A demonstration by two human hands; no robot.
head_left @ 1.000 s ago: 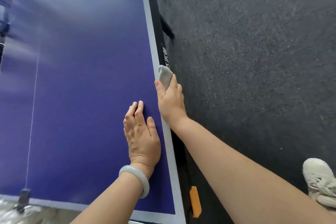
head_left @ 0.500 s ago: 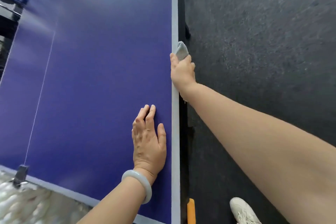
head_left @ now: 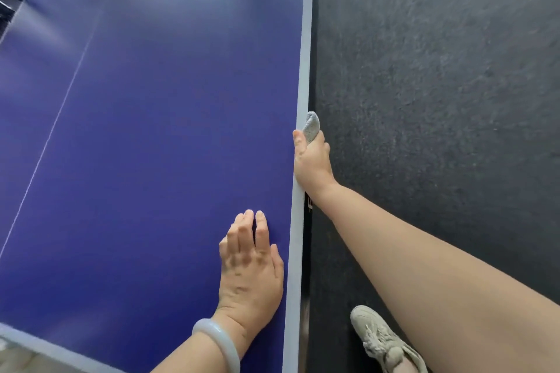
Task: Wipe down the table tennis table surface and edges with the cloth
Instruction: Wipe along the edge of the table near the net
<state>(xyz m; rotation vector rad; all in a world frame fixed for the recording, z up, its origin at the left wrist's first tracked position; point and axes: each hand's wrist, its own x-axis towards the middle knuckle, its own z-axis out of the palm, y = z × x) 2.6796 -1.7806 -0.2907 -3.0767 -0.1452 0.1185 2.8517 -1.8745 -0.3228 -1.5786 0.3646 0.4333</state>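
The blue table tennis table (head_left: 157, 145) fills the left of the head view, with a white border line along its right side edge (head_left: 304, 76). My right hand (head_left: 312, 160) grips a small grey cloth (head_left: 311, 126) and holds it against that side edge, thumb on the white line, fingers down over the outer face. Only the cloth's tip shows above my fingers. My left hand (head_left: 253, 263) lies flat on the blue top just inside the edge, fingers straight and pointing away from me, a pale bangle on the wrist.
Dark speckled floor (head_left: 439, 85) runs along the table's right side. My beige shoe (head_left: 385, 339) stands on it at the bottom. A thin white centre line (head_left: 51, 130) crosses the top. The table's near end line (head_left: 45, 348) shows at bottom left.
My right hand has slid the cloth farther along the side edge, away from me. My left hand stays flat on the top. The view has shifted forward along the table.
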